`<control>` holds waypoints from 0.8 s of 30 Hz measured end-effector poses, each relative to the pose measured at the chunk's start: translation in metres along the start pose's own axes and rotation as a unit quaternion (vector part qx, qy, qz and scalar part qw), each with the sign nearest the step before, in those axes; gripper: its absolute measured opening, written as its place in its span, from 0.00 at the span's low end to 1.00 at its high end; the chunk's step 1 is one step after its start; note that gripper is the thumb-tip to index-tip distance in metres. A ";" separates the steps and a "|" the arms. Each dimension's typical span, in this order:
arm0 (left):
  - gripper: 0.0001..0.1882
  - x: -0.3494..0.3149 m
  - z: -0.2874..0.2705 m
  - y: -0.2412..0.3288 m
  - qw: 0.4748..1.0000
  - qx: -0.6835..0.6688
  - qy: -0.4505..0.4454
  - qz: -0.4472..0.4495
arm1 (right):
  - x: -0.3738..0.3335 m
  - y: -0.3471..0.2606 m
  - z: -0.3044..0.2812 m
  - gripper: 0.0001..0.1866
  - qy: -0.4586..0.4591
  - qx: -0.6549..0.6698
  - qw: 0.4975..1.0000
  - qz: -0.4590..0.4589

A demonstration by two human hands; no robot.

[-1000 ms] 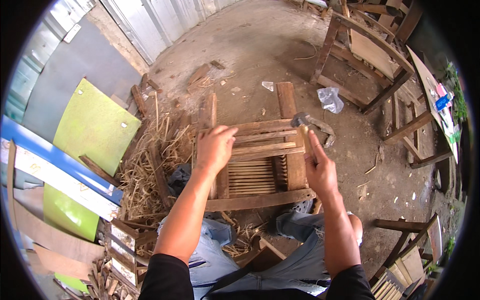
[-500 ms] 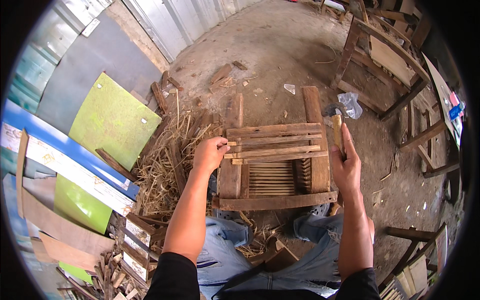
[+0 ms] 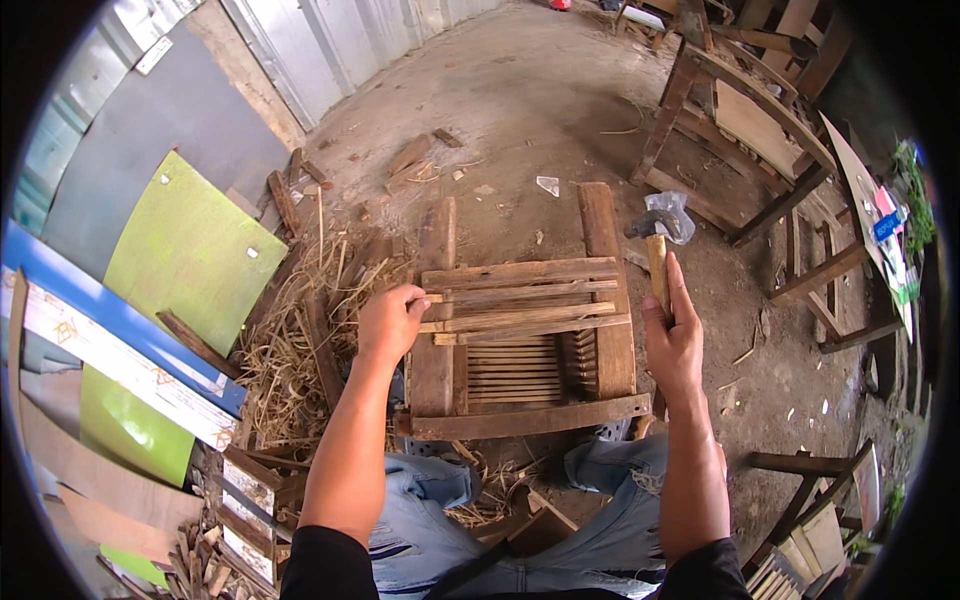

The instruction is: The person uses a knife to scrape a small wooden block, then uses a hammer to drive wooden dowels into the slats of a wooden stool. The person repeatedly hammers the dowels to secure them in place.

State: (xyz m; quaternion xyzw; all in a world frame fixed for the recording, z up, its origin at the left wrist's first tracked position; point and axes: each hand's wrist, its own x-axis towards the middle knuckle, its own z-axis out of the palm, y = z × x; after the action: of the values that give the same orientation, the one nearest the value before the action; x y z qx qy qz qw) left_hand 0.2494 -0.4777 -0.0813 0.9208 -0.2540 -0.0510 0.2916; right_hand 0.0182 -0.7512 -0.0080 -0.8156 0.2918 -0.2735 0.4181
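Note:
A dark brown wooden frame (image 3: 433, 372), apparently a small chair or stool, lies in front of my knees. Several loose wooden slats (image 3: 530, 318) are laid across its two side rails, above a row of thin slats (image 3: 512, 370) fitted inside. My left hand (image 3: 388, 322) pinches the left end of one narrow slat (image 3: 535, 292) at the left rail. My right hand (image 3: 676, 345) is closed around the wooden handle of a hammer (image 3: 656, 265), beside the right rail. The hammer's dark head points away from me, apart from the frame.
Wood shavings (image 3: 285, 375) and offcuts heap up left of the frame. Green panels (image 3: 190, 250) and a blue-and-white board (image 3: 130, 340) lean along the left wall. A clear plastic bag (image 3: 677, 218) lies beyond the hammer. Wooden chair frames (image 3: 680, 110) stand at the right.
The whole view has shifted, so the frame and both hands appear slightly further left and lower. Both hands keep their holds, and the slats look unmoved on the frame.

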 end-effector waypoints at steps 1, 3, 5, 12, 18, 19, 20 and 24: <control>0.10 0.000 0.001 0.001 1.000 0.000 -0.003 -0.004 | 0.000 0.001 -0.001 0.30 0.002 -0.003 1.000 -0.006; 0.09 0.001 0.001 0.001 1.000 0.000 -0.004 -0.015 | 0.002 0.003 -0.003 0.30 0.015 0.003 1.000 -0.011; 0.10 0.001 0.001 0.001 1.000 -0.011 0.003 -0.009 | 0.003 0.005 -0.003 0.30 0.029 0.004 0.999 -0.013; 0.10 0.002 -0.007 0.007 0.999 -0.013 -0.028 -0.029 | 0.006 0.005 -0.011 0.31 0.022 0.032 0.997 0.060; 0.12 0.003 -0.013 0.014 0.998 -0.017 -0.042 -0.046 | 0.009 0.004 -0.012 0.31 0.028 0.025 0.996 0.081; 0.11 0.003 -0.013 0.014 0.998 -0.011 -0.042 -0.040 | 0.009 0.004 -0.012 0.31 0.023 0.031 0.995 0.092; 0.10 0.003 -0.013 0.013 0.998 -0.007 -0.043 -0.035 | 0.009 0.004 -0.012 0.31 0.021 0.037 0.994 0.101; 0.09 0.003 -0.011 0.009 1.000 -0.001 -0.026 -0.009 | 0.008 0.005 -0.011 0.31 0.021 0.052 0.993 0.103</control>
State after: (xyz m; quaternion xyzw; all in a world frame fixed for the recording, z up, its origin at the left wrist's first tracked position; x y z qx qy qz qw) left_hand 0.2510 -0.4797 -0.0674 0.9211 -0.2530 -0.0774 0.2855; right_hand 0.0150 -0.7646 -0.0047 -0.7522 0.3688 -0.2609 0.4796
